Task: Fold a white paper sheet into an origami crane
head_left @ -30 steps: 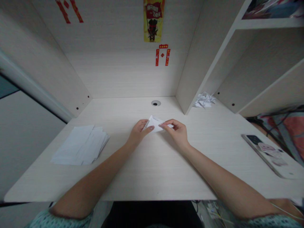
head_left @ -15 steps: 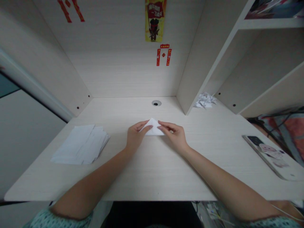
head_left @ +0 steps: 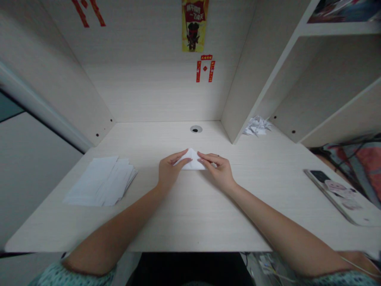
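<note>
A small white sheet of paper, folded to a triangle with its point away from me, is held at the middle of the desk. My left hand pinches its left side between thumb and fingers. On the right side, my right hand grips it the same way, thumb on top of the paper. Both hands are closed on it, and the fingers hide its outer corners.
A stack of white paper sheets lies on the left. Folded white paper pieces are heaped behind the upright panel. A phone lies at the right. A cable hole is near the back wall.
Almost nothing differs. The fingers of my right hand have shifted very slightly on the folded paper, while my left hand keeps its hold.
</note>
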Tool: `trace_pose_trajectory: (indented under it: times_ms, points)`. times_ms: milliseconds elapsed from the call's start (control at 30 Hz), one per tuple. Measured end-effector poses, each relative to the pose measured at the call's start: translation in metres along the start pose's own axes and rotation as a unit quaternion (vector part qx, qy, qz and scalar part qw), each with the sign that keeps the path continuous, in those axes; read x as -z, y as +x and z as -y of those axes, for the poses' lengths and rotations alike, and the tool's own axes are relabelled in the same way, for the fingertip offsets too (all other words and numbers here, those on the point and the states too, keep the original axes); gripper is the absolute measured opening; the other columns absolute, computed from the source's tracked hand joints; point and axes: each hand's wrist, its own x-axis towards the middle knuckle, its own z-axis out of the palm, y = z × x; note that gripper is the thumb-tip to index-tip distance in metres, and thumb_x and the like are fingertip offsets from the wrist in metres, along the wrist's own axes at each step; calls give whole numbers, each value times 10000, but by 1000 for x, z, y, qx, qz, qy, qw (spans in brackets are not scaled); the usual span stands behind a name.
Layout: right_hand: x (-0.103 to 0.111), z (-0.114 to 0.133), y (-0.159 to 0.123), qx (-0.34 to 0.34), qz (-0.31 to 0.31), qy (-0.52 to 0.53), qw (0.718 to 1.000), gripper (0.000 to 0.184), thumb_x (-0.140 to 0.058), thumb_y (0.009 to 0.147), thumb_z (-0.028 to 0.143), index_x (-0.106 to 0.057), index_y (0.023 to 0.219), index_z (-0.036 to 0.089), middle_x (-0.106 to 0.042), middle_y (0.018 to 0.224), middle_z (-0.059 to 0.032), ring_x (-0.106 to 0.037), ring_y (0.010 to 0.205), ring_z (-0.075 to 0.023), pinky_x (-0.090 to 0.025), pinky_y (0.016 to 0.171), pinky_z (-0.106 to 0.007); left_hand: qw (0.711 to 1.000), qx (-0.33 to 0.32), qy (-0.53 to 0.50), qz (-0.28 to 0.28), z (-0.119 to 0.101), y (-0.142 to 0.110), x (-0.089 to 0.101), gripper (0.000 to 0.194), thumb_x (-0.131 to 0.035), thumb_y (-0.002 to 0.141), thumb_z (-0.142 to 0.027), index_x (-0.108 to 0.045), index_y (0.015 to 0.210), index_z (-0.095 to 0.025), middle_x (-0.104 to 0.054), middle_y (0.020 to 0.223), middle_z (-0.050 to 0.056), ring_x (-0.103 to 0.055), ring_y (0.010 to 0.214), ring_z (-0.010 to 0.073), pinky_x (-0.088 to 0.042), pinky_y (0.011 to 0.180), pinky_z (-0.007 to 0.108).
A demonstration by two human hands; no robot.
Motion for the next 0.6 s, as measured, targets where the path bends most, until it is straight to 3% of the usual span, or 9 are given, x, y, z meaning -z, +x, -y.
trace_pose_trajectory:
  times_ms: [367,600]
  points:
    - [-1,1,-1,-19,-14,-19,1000,208,-637,783,312,-728,959,246,-720,858,-43,-602,716,-170,-454,638,-294,1000,9,3,-21,-5,-2,-2,335,-735,653,-298,-718,973,-199,-694,1066,56,-637,993,227,-481,911,339]
    - [-1,0,-2,-32,-27,-37,998,216,-643,776,329,-733,949,235,-726,927,-55,-641,794,-203,-481,677,-305,1000,18,4,-19,-4,-1,-2,357,-742,644,-307,-716,983,-198,-696,1059,62,-643,975,232,-490,883,335]
